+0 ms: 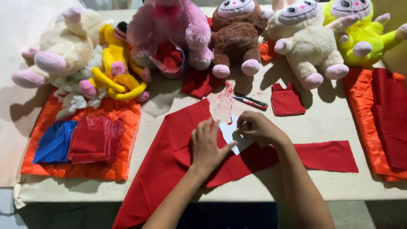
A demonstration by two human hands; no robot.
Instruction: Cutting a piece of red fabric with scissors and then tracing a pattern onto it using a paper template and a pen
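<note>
While both forearms reach in from the counter's near edge, the left hand (206, 146) lies flat, fingers spread, pressing the red cloth (169, 161). The right hand (256, 126) has its grip pinched shut on a white paper pattern (231, 132) laid on that cloth near the counter's middle. The cream-covered counter (330, 118) carries 6 plush toys along its far edge, snips (251, 101) behind the hands, and orange quilted fabric (114, 116) at the left edge. The cloth is large, plain and creased.
</note>
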